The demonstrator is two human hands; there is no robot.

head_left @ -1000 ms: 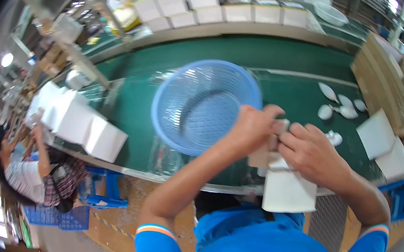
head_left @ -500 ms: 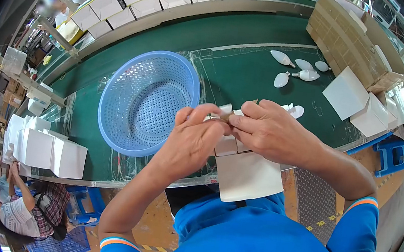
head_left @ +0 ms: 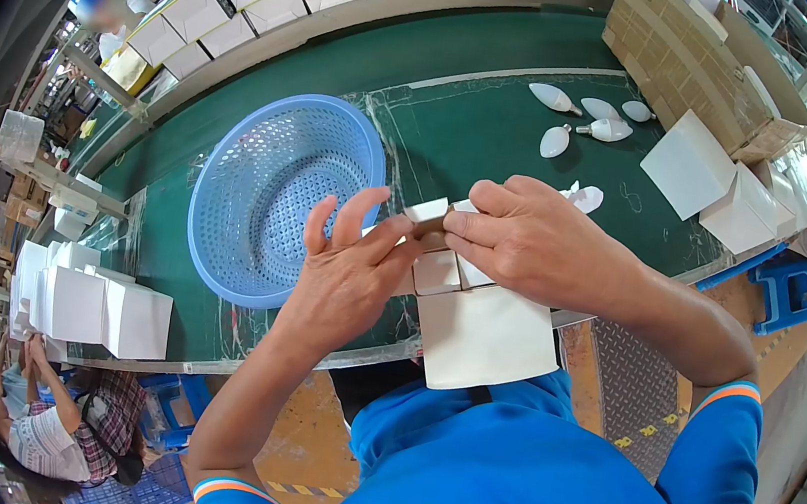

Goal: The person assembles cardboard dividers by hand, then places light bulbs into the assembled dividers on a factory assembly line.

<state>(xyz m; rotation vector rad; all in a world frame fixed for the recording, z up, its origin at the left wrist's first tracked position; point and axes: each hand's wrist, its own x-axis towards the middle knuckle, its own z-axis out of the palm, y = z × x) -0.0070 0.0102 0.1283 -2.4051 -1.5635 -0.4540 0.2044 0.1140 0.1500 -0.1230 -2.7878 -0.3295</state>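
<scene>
My left hand (head_left: 351, 271) and my right hand (head_left: 536, 243) meet over a white box (head_left: 486, 338) at the table's front edge. Between their fingertips is a small brownish cardboard piece (head_left: 432, 225), partly covered by the fingers. My left thumb and index finger pinch its left side, while the other left fingers are raised. The right thumb and fingers grip its right side. Small white compartments (head_left: 436, 272) show in the box's opening below the hands. Just beyond my right hand lies a white bulb (head_left: 586, 199), partly hidden.
A blue perforated basket (head_left: 205, 228) stands left of my hands. Several white bulbs (head_left: 555, 141) lie farther back. A large cardboard box (head_left: 678, 69) and white boxes (head_left: 691, 166) are at right. More white boxes (head_left: 138, 320) and a seated person (head_left: 58, 441) are at left.
The left hand has moved slightly left, its outer fingers spreading and rising. The brownish piece between the hands shows more clearly. The whole view has shifted slightly.
</scene>
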